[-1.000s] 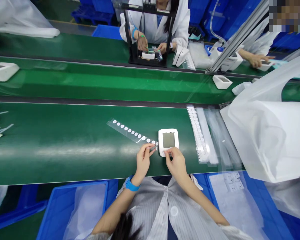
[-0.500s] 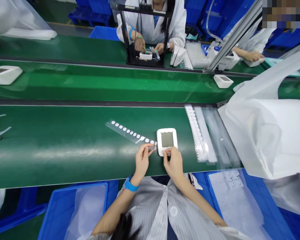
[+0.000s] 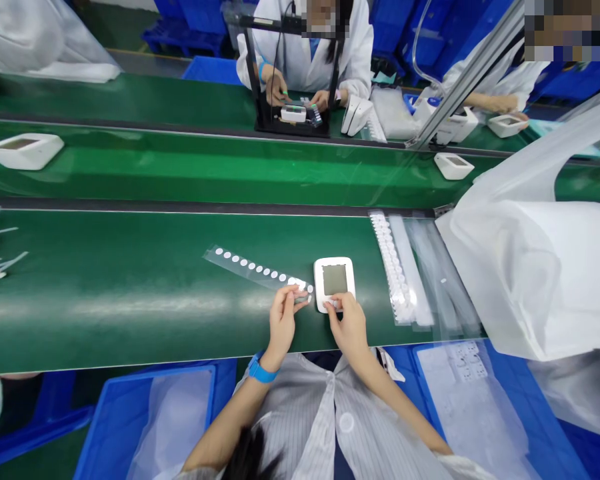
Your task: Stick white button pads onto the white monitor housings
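Observation:
My left hand (image 3: 283, 321) pinches the right end of a clear strip of round white stickers (image 3: 250, 267), which slants up to the left over the green bench. Just right of that end lies a white device with a grey screen (image 3: 335, 279), flat on the bench. My right hand (image 3: 349, 325) is at the device's lower edge, thumb and fingertips drawn together over its front below the screen. Whatever sits between those fingertips is too small to make out.
More sticker strips (image 3: 393, 267) and clear film lie to the right, beside a large white plastic bag (image 3: 540, 267). White devices (image 3: 25, 151) stand on the green conveyor (image 3: 230, 167) beyond the bench. A co-worker (image 3: 305, 60) sits opposite behind a black frame. Blue bins (image 3: 105, 413) flank me below.
The left end of the sticker strip has swung slightly down and left with my left hand. My right hand stays at the device. Devices on the conveyor have shifted right.

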